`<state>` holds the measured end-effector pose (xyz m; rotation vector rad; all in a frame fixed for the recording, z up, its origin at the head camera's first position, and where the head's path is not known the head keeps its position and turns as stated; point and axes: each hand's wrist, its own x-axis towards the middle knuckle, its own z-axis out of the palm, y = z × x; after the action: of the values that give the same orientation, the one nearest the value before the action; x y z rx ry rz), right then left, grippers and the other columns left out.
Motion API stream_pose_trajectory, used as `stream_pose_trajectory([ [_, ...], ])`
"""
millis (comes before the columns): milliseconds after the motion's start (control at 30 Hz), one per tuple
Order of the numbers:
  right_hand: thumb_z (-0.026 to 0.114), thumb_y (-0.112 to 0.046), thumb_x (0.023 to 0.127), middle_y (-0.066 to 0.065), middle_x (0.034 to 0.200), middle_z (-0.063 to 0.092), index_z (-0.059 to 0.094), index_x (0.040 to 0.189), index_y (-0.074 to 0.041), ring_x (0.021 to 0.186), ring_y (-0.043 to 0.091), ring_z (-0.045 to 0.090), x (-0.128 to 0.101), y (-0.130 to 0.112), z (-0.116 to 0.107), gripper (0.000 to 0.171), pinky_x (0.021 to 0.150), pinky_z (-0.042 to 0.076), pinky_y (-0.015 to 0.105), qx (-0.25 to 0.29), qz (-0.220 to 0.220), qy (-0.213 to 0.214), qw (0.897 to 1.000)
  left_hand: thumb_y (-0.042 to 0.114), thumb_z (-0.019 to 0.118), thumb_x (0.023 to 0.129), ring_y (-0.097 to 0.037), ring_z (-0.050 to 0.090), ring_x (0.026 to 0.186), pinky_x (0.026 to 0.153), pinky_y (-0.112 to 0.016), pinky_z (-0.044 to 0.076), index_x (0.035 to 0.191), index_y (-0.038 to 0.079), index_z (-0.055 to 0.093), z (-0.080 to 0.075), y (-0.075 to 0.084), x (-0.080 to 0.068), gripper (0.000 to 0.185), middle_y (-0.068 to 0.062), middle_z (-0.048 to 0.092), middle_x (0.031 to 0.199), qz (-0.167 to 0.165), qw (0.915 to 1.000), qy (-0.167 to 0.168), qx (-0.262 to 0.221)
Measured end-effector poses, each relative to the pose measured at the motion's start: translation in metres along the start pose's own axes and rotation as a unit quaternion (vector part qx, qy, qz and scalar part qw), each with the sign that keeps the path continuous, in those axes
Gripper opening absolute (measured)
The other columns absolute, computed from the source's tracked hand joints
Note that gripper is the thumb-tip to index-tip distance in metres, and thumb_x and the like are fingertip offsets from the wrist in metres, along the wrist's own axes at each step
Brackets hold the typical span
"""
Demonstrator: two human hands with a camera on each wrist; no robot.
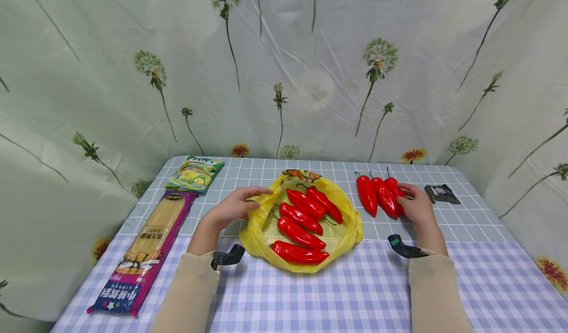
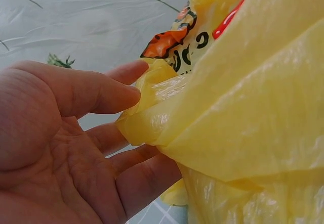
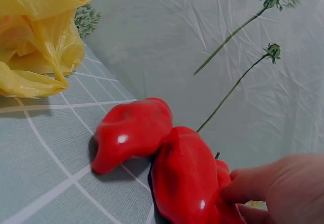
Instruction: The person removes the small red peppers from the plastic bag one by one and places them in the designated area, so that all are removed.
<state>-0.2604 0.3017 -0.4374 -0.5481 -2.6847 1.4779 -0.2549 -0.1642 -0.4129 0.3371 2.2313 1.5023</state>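
Note:
In the head view a yellow plastic bag [image 1: 253, 237] lies spread wide in the middle of the table, with several glossy red peppers [image 1: 301, 234] in it. My left hand [image 1: 232, 207] holds the bag's left rim; in the left wrist view the thumb lies on the yellow film [image 2: 243, 133] and the lower fingers pass behind it. Right of the bag, three red peppers [image 1: 366, 195] lie side by side, stems away from me. My right hand [image 1: 415, 203] grips the rightmost pepper [image 1: 392, 187] from its right side. That pepper is partly hidden in the right wrist view.
A long pack of spaghetti [image 1: 148, 244] lies on the left, with a green snack packet [image 1: 195, 174] behind it. Beyond the right hand lies a small black packet [image 1: 441, 194]. A checked cloth [image 1: 346, 293] covers the near table, and a flower-printed curtain [image 1: 319, 101] rises behind.

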Motion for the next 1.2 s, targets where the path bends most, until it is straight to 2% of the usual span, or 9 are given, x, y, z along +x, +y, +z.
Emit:
stream_pose_trajectory([
  [67,0.048,-0.009,0.099,0.029,0.152,0.040,0.042,0.150,-0.005,0.136,0.045,0.043,-0.001,0.000,0.000,0.051,0.108,0.048,0.050,-0.005,-0.005,-0.003,1.000,0.010,0.051,0.100,-0.030,0.058,0.124,0.088,-0.041,0.060,0.139,0.022,0.059,0.000,0.000,0.000,0.041,-0.007,0.045,0.155,0.002,1.0000,-0.001,0.000],
  [200,0.047,-0.014,0.101,0.029,0.151,0.041,0.042,0.150,-0.005,0.134,0.044,0.045,-0.001,-0.001,-0.001,0.050,0.106,0.049,0.050,-0.010,-0.003,-0.005,1.000,0.010,0.051,0.100,-0.030,0.057,0.125,0.089,-0.041,0.060,0.139,0.022,0.059,0.000,0.000,0.001,0.041,-0.007,0.045,0.155,0.002,1.0000,0.000,-0.003],
  [433,0.044,-0.020,0.102,0.028,0.156,0.034,0.040,0.151,-0.007,0.137,0.045,0.040,-0.002,-0.006,-0.001,0.051,0.109,0.047,0.052,-0.002,0.031,-0.001,1.000,0.011,0.050,0.100,-0.030,0.058,0.124,0.089,-0.042,0.060,0.139,0.022,0.059,0.000,0.001,-0.001,0.041,-0.007,0.046,0.155,0.002,1.0000,0.002,-0.001],
  [567,0.045,-0.020,0.101,0.027,0.158,0.031,0.043,0.150,-0.007,0.143,0.045,0.032,-0.004,-0.012,-0.003,0.051,0.114,0.040,0.055,-0.005,0.034,0.030,0.999,0.011,0.051,0.101,-0.029,0.058,0.123,0.089,-0.041,0.060,0.139,0.022,0.059,0.000,0.000,-0.001,0.041,-0.007,0.045,0.155,0.000,1.0000,0.000,-0.003],
  [667,0.045,-0.021,0.099,0.027,0.159,0.030,0.045,0.148,-0.007,0.146,0.045,0.027,-0.007,-0.020,-0.005,0.051,0.116,0.035,0.059,-0.013,0.017,0.059,0.998,0.012,0.051,0.101,-0.028,0.058,0.122,0.089,-0.041,0.060,0.139,0.021,0.059,0.000,0.000,-0.001,0.041,-0.008,0.045,0.155,0.004,1.0000,-0.002,-0.003],
  [800,0.048,-0.023,0.099,0.025,0.160,0.028,0.045,0.149,-0.011,0.148,0.044,0.024,-0.012,-0.032,-0.005,0.052,0.113,0.037,0.063,-0.025,0.002,0.070,0.997,0.011,0.051,0.101,-0.028,0.058,0.121,0.088,-0.041,0.061,0.139,0.021,0.059,0.001,0.000,0.000,0.041,-0.008,0.046,0.154,0.007,1.0000,-0.002,-0.005],
  [967,0.050,-0.025,0.100,0.021,0.160,0.032,0.045,0.150,-0.015,0.146,0.042,0.029,-0.023,-0.050,-0.004,0.051,0.112,0.036,0.066,-0.032,-0.032,0.048,0.998,0.011,0.051,0.101,-0.028,0.059,0.120,0.087,-0.040,0.061,0.139,0.021,0.059,0.002,-0.002,-0.001,0.040,-0.008,0.046,0.154,0.005,1.0000,-0.001,-0.004],
  [1100,0.052,-0.026,0.100,0.021,0.157,0.037,0.045,0.150,-0.016,0.143,0.043,0.035,-0.034,-0.065,-0.001,0.051,0.109,0.042,0.064,-0.034,-0.074,0.008,0.997,0.011,0.050,0.101,-0.028,0.059,0.120,0.087,-0.040,0.061,0.139,0.022,0.059,0.001,-0.002,-0.002,0.040,-0.008,0.045,0.155,0.003,1.0000,-0.002,-0.004],
  [1200,0.055,-0.028,0.100,0.020,0.155,0.040,0.045,0.149,-0.016,0.140,0.043,0.039,-0.041,-0.076,0.003,0.051,0.105,0.046,0.061,-0.048,-0.118,-0.035,0.991,0.012,0.051,0.101,-0.028,0.058,0.121,0.087,-0.040,0.061,0.139,0.022,0.059,0.000,-0.001,-0.002,0.040,-0.008,0.045,0.155,0.004,1.0000,-0.001,-0.004],
])
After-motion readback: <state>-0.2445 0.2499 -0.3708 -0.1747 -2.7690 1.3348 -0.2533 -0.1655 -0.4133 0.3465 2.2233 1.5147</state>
